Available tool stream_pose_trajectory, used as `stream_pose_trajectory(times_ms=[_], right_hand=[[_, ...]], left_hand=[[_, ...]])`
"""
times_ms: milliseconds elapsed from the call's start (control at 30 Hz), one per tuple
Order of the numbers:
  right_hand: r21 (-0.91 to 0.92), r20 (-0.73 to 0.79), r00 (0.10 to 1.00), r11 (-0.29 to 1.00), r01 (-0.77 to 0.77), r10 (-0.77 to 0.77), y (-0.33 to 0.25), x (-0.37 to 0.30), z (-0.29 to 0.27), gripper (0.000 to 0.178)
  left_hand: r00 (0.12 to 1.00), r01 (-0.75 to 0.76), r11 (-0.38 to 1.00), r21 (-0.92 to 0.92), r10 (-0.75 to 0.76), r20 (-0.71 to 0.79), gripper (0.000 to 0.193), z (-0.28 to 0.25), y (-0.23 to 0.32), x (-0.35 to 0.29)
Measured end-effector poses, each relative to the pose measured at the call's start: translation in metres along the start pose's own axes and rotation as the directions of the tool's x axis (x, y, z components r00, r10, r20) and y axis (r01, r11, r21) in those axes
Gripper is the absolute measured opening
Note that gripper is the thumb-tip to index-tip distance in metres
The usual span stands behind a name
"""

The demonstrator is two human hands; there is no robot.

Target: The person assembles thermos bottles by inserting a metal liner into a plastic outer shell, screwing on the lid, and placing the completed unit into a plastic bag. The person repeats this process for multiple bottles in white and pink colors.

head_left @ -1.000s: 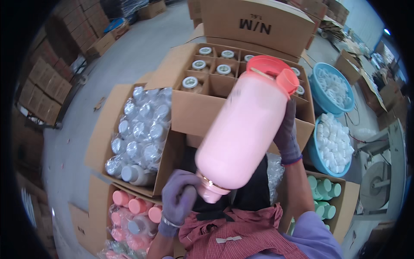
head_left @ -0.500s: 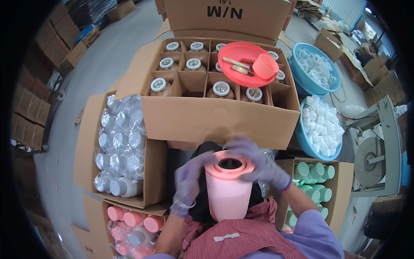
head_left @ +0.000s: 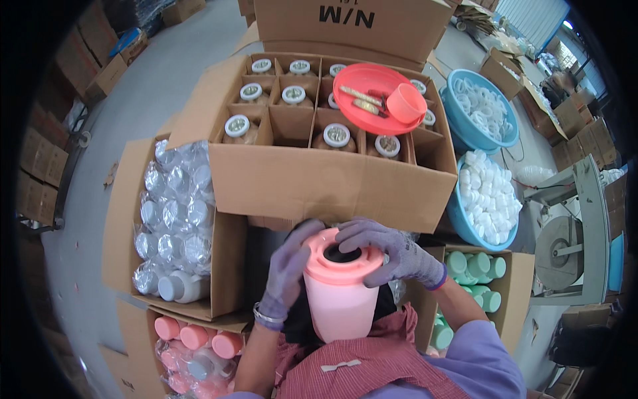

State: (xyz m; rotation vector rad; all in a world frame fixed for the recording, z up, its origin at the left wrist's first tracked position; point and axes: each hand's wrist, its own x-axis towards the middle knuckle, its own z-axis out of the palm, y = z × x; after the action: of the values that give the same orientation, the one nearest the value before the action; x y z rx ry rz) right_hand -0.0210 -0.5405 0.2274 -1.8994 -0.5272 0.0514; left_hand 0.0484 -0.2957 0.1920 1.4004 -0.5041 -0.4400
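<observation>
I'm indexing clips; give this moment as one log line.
left hand: blurred, beside pink container; right hand: on its rim; container: mouth up; ahead: red tray on divided box

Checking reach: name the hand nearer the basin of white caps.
Right. The right hand is lower left of the basin; the left hand is farther left, beside the pink container.

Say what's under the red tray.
Divided carton. Some jar lids show partly past the edge of the tray. Cells directly beneath are covered; their contents can't be seen.
</observation>
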Motion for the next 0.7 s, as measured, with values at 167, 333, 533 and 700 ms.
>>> stream_pose_trajectory(times_ms=[167, 333, 533, 700], right_hand=[[0.165, -0.231, 0.924, 0.948, -0.271, 0.304, 0.032, -0.031, -0.022, 0.049], [-0.038, -0.450, 0.878, 0.979, -0.200, 0.162, 0.036, 0.047, 0.011, 0.027], [0.312, -0.305, 0.927, 0.943, -0.120, 0.219, 0.010, 0.122, 0.022, 0.036], [-0.528, -0.084, 0.960, 0.829, 0.184, -0.266, 0.033, 0.144, 0.028, 0.057]], left_hand=[[0.984, -0.153, 0.941, -0.303, 0.116, -0.135, 0.066, -0.028, -0.004, -0.010], [0.920, 0.034, 0.999, 0.039, -0.047, 0.388, 0.085, -0.031, -0.012, 0.047], [0.960, 0.228, 0.907, -0.353, -0.270, -0.073, 0.055, -0.041, -0.027, 0.059], [0.957, -0.038, 0.797, -0.602, -0.145, -0.253, 0.043, -0.038, -0.017, 0.050]])
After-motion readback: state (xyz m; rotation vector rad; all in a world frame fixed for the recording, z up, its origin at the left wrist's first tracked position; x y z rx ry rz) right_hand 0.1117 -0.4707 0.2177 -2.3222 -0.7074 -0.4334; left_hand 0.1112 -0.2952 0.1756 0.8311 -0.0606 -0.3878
